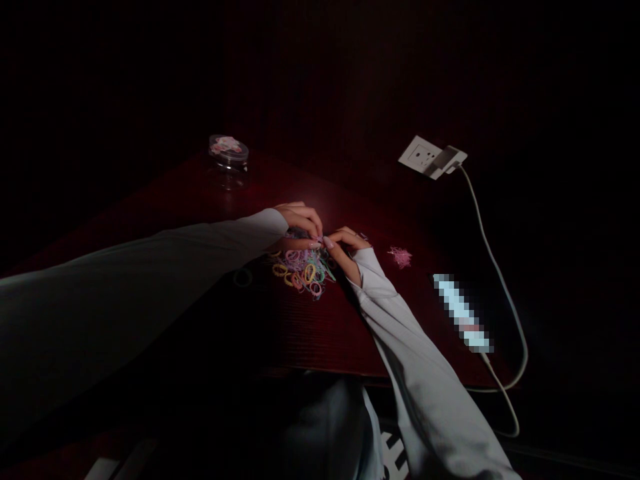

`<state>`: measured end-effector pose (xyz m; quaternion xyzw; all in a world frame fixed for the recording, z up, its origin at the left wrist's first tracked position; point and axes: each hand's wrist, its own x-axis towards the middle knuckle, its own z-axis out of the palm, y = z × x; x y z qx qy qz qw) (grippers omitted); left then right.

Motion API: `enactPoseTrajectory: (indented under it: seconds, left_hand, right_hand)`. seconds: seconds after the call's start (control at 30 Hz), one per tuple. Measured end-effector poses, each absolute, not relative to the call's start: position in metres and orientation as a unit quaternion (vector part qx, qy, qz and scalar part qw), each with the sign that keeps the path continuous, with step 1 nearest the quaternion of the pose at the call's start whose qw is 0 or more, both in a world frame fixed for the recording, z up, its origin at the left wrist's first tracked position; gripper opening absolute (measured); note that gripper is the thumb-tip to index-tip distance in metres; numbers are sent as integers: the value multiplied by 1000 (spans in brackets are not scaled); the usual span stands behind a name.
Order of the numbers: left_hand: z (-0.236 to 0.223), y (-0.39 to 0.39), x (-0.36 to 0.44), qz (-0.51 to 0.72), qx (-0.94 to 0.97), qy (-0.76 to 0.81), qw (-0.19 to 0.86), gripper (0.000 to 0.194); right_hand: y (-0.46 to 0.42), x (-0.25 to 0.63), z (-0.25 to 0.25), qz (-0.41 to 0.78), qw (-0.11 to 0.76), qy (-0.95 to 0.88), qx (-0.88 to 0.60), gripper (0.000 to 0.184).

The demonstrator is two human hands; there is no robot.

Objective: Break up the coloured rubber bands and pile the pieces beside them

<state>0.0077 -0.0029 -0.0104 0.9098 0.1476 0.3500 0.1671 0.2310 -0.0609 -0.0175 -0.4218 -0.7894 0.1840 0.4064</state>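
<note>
A heap of small coloured elastic bands (pixel 303 270) lies on the dark red table (pixel 320 327). My left hand (pixel 300 223) hovers just above the heap, fingers curled and pinched together with a small band at the tips. My right hand (pixel 345 245) meets it fingertip to fingertip, also pinched. What sits between the right fingers is too small to make out. Both arms wear pale long sleeves. A little pink cluster of bands (pixel 401 257) lies apart to the right of my right hand.
A clear round jar with a lid (pixel 229 158) stands at the table's far left. A lit phone (pixel 463 313) lies at the right, its white cable (pixel 500 280) running to a charger in a wall socket (pixel 433 159). The room is very dark.
</note>
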Motion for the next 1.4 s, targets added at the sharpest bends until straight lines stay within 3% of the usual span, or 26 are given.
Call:
enactPoseTrajectory:
  seconds: [0.2, 0.7, 1.4]
  left_hand:
    - [-12, -2, 8, 375, 905, 122, 159, 33]
    - [-11, -1, 8, 343, 910, 151, 175, 28]
    - [-8, -4, 7, 341, 911, 150, 177, 30]
  right_hand:
    - [-74, 229, -3, 201, 403, -773, -447, 47]
    - [-69, 229, -5, 209, 404, -761, -464, 59]
    - [-75, 229, -1, 214, 380, -753, -493, 56]
